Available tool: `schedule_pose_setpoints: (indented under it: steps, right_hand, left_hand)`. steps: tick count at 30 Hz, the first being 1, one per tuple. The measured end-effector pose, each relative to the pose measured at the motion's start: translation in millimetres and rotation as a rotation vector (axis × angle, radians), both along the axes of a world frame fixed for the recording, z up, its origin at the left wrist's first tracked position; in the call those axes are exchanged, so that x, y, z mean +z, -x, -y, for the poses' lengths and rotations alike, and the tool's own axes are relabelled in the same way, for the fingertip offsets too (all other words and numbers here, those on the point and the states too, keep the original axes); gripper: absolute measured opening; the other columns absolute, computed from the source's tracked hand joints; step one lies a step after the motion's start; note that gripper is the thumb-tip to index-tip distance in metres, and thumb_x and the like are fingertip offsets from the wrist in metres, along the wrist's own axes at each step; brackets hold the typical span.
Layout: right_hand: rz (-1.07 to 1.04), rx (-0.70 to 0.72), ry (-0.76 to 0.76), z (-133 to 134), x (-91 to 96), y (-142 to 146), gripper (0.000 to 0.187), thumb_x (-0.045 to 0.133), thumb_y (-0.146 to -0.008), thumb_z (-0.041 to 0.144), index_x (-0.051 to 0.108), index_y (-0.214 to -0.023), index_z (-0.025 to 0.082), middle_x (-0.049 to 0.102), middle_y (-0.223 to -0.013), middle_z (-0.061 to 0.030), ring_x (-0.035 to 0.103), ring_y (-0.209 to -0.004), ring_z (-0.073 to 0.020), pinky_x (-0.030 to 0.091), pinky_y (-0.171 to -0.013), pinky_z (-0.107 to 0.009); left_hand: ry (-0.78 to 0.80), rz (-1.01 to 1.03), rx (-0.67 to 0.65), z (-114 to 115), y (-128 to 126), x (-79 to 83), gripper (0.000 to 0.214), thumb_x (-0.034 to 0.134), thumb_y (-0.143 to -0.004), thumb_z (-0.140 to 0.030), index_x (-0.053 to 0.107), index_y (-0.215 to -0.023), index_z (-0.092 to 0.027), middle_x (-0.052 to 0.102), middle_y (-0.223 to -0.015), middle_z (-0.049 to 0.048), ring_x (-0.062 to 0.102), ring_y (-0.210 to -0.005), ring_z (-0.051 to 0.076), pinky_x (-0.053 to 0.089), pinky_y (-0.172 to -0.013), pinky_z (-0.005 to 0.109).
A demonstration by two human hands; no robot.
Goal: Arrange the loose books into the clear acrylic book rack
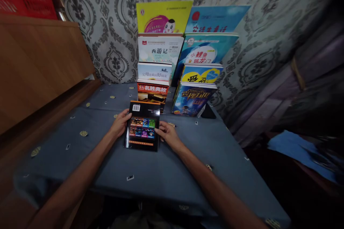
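Observation:
A black book (142,114) with a barcode and rows of small coloured pictures faces me, back cover toward me. My left hand (121,122) grips its left edge, thumb on the cover. At the right edge, my right hand (167,133) pinches it with the thumb in front; the fingers behind are partly hidden. Just beyond stands a red-topped book (153,88), its lower part covered by the black one. To the right is a blue illustrated book (192,100) at the front of another row.
Two stepped rows of upright books rise toward the wall, with a yellow-green book (163,12) and a blue book (217,16) at the back. A dark flat object (208,111) lies by the right row. A wooden cabinet (40,68) borders the grey-blue tablecloth (113,171) on the left.

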State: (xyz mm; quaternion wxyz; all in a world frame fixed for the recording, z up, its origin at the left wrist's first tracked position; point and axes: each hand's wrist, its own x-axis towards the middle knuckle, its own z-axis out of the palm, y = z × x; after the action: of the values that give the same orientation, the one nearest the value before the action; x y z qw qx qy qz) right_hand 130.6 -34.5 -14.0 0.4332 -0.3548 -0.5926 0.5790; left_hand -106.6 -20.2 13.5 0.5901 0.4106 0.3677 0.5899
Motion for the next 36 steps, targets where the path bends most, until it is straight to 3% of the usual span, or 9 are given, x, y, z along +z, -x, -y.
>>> schedule_pose_setpoints:
  steps: [3, 6, 10, 15, 19, 24, 30, 36]
  right_hand:
    - [0.021, -0.059, -0.149, 8, 18.4, -2, 0.034, 0.066, -0.083, 0.049, 0.063, -0.105, 0.023, 0.065, -0.076, 0.0004, 0.050, -0.052, -0.0115, 0.038, -0.041, -0.021]
    - [0.147, -0.206, -0.436, 16, 33.6, -7, 0.025, 0.058, -0.091, 0.041, 0.065, -0.108, 0.024, 0.069, -0.090, -0.0033, 0.062, -0.073, -0.0174, 0.049, -0.057, -0.026]
    - [0.309, -0.322, -0.661, 21, 33.9, -11, 0.018, 0.052, -0.095, 0.030, 0.064, -0.105, 0.023, 0.069, -0.091, -0.0032, 0.064, -0.080, -0.0189, 0.050, -0.072, -0.030]
    - [0.381, -0.355, -0.721, 24, 18.2, -9, 0.012, 0.047, -0.098, 0.027, 0.058, -0.099, 0.022, 0.064, -0.081, -0.0023, 0.061, -0.073, -0.0179, 0.049, -0.067, -0.028]
    - [0.402, -0.369, -0.748, 27, 16.1, -7, 0.011, 0.045, -0.099, 0.026, 0.056, -0.099, 0.023, 0.062, -0.081, -0.0025, 0.060, -0.074, -0.0178, 0.050, -0.068, -0.028]
    - [0.405, -0.380, -0.795, 26, 15.9, -7, 0.013, 0.043, -0.100, 0.025, 0.055, -0.105, 0.023, 0.063, -0.085, -0.0040, 0.062, -0.077, -0.0188, 0.051, -0.072, -0.030]
    - [0.436, -0.416, -0.811, 11, 10.8, -9, 0.016, 0.041, -0.099, 0.023, 0.055, -0.105, 0.024, 0.065, -0.090, -0.0058, 0.064, -0.083, -0.0208, 0.052, -0.078, -0.032]
    - [0.402, -0.417, -0.772, -14, 13.1, -7, 0.021, 0.039, -0.098, 0.024, 0.056, -0.108, 0.023, 0.066, -0.097, -0.0081, 0.063, -0.093, -0.0228, 0.052, -0.085, -0.037]
  left_hand:
    - [-0.113, 0.027, 0.024, 8, -6, 18.3, 0.043, 0.084, -0.070, -0.038, 0.067, -0.106, -0.020, 0.075, -0.098, 0.0033, 0.071, -0.093, 0.022, 0.055, -0.087, 0.033]
    - [-0.252, 0.039, 0.017, 15, -11, 34.0, 0.041, 0.079, -0.075, -0.039, 0.069, -0.110, -0.021, 0.075, -0.105, 0.0047, 0.068, -0.104, 0.025, 0.053, -0.092, 0.036]
    - [-0.314, -0.005, 0.023, 14, -12, 27.8, 0.034, 0.080, -0.069, -0.036, 0.074, -0.098, -0.019, 0.076, -0.097, 0.0051, 0.069, -0.101, 0.028, 0.052, -0.092, 0.040]
    - [-0.213, -0.266, 0.013, 7, -3, -6.6, 0.034, 0.081, -0.063, -0.036, 0.074, -0.090, -0.017, 0.076, -0.087, 0.0048, 0.069, -0.088, 0.027, 0.052, -0.085, 0.039]
    - [-0.237, -0.393, 0.034, 8, 2, -17.9, 0.042, 0.078, -0.068, -0.045, 0.071, -0.097, -0.017, 0.075, -0.093, 0.0066, 0.068, -0.094, 0.028, 0.052, -0.088, 0.040]
    - [-0.329, -0.549, 0.065, 9, 4, -14.1, 0.046, 0.072, -0.075, -0.048, 0.067, -0.107, -0.016, 0.073, -0.104, 0.0089, 0.065, -0.100, 0.027, 0.050, -0.091, 0.039]
    - [-0.399, -0.881, 0.146, 6, 2, -4.0, 0.032, 0.066, -0.080, -0.035, 0.067, -0.108, -0.019, 0.069, -0.085, 0.0026, 0.059, -0.071, 0.018, 0.049, -0.074, 0.032]
    - [-0.466, -0.746, 0.211, -7, -8, 6.3, 0.033, 0.068, -0.079, -0.030, 0.064, -0.111, -0.023, 0.070, -0.097, 0.0047, 0.063, -0.084, 0.023, 0.047, -0.081, 0.034]
